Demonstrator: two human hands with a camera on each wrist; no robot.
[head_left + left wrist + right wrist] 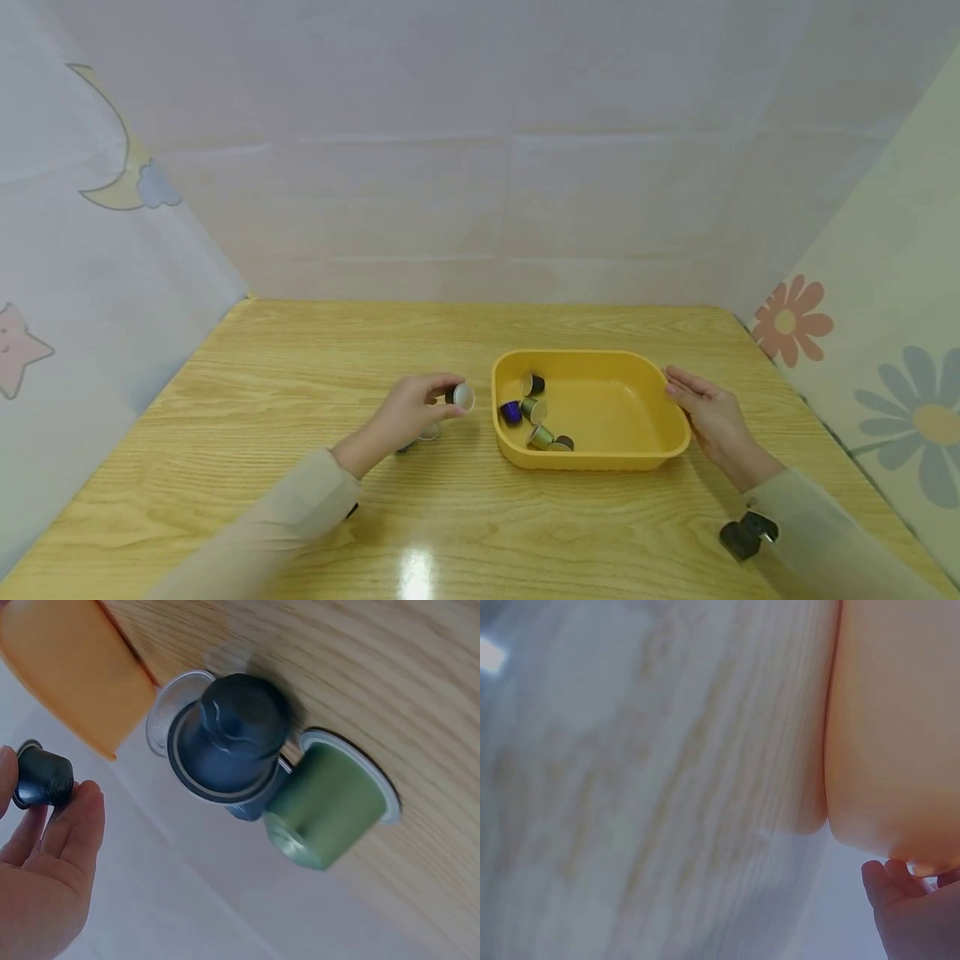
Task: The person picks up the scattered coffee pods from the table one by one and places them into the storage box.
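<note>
Between thumb and fingers, my left hand pinches a black coffee capsule, its pale lid turned toward the tub in the head view. This capsule is just left of the yellow tub, level with its near half. My right hand grips the tub's right end at the rim. Inside, toward the tub's left side, lie several capsules, among them a purple capsule and a green capsule. Under my left wrist, the left wrist view shows another green capsule beside a dark blue capsule.
The wooden table meets a pale cloth wall at the back, with patterned cloth at both sides. A black device is at my right sleeve.
</note>
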